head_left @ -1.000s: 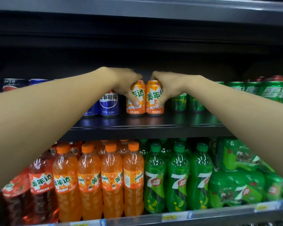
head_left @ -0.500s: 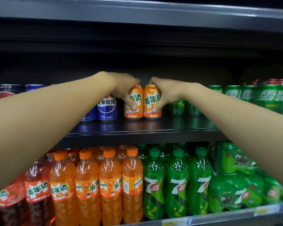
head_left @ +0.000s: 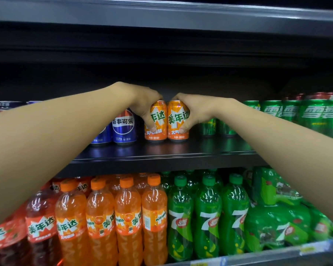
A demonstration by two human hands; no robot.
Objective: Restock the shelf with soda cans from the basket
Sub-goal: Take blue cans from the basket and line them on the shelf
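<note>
Bottles point(head_left: 127, 217) fill lower shelf nearest camera — orange at centre, green point(head_left: 207, 219) to right, red at far left. Above them, dark can shelf point(head_left: 161, 154), front strip bare. Two orange cans stand upright on it, side by side and touching. Left hand point(head_left: 142, 100) curls round left can point(head_left: 155, 121), thumb pressed low on its front; right hand point(head_left: 192, 108) grips right can point(head_left: 178, 120) the same way. Blue cans point(head_left: 123, 125) just left of pair, green cans point(head_left: 319, 116) right — back of shelf dark.
</note>
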